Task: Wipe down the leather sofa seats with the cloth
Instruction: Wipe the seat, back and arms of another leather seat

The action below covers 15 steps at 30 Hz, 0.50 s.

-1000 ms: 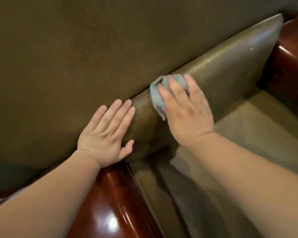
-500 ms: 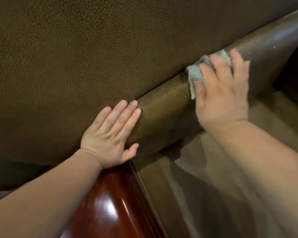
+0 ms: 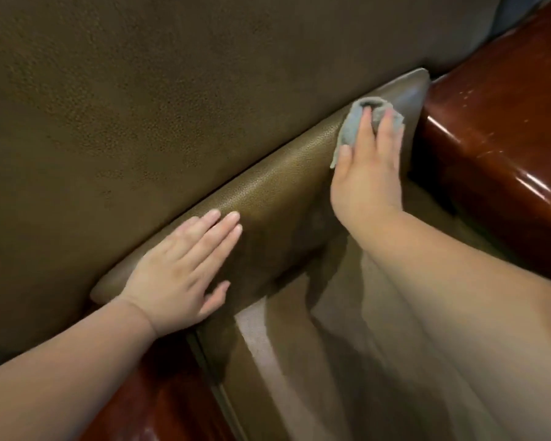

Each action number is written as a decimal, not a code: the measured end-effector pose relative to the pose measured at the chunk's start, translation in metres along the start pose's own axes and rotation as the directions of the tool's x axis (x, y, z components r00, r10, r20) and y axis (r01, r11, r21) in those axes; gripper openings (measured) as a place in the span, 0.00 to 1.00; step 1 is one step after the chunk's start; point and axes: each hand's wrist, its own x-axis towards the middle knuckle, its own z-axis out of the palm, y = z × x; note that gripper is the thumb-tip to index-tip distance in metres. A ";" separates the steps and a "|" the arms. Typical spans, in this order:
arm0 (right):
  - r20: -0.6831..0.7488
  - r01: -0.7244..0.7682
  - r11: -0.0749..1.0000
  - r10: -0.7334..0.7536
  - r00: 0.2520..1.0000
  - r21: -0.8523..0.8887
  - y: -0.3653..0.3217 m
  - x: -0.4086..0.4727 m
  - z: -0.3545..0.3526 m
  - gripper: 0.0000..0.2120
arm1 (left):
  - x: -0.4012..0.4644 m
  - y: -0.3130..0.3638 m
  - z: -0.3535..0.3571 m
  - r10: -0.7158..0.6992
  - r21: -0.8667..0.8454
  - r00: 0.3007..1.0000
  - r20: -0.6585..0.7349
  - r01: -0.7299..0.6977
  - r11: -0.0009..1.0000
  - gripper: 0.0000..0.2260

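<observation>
An olive-brown leather sofa fills the head view: a tall backrest [image 3: 140,106], a rounded lumbar cushion [image 3: 268,192] running diagonally, and the seat [image 3: 347,361] below it. My right hand [image 3: 368,176] presses a small grey cloth [image 3: 352,127] flat against the cushion's upper right end, fingers spread over the cloth. My left hand [image 3: 182,272] lies flat and empty on the cushion's lower left end, fingers together and pointing up-right.
A glossy reddish-brown wooden armrest [image 3: 503,138] borders the sofa on the right, close to the cloth. Another polished wooden armrest [image 3: 159,399] sits at the lower left under my left forearm. A narrow seam [image 3: 210,370] separates it from the seat.
My right hand has slid the cloth up and to the right along the cushion, reaching its far end near the right armrest. My left hand stays flat on the cushion's left end.
</observation>
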 end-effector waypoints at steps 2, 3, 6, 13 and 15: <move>0.033 0.188 0.982 -0.188 0.982 0.009 -0.014 -0.017 0.004 0.30 | 0.066 0.001 -0.013 0.042 -0.043 0.999 -0.019 -0.043 0.998 0.36; 0.070 0.305 0.952 -0.306 0.949 0.023 -0.015 -0.025 0.006 0.32 | 0.103 -0.001 -0.019 0.062 -0.056 0.997 -0.045 -0.065 0.996 0.35; 0.150 0.436 0.900 -0.427 0.892 -0.032 0.012 0.000 0.006 0.38 | 0.197 0.002 -0.026 0.193 -0.105 0.976 -0.105 -0.204 0.973 0.38; -0.070 0.048 0.997 -0.052 0.996 -0.058 0.089 0.103 -0.017 0.26 | 0.236 0.017 0.017 0.262 0.047 0.963 0.065 -0.265 0.963 0.45; 0.008 0.241 0.952 -0.244 0.970 -0.187 0.079 0.080 -0.011 0.28 | 0.238 0.015 0.020 0.289 0.034 0.955 0.064 -0.291 0.956 0.43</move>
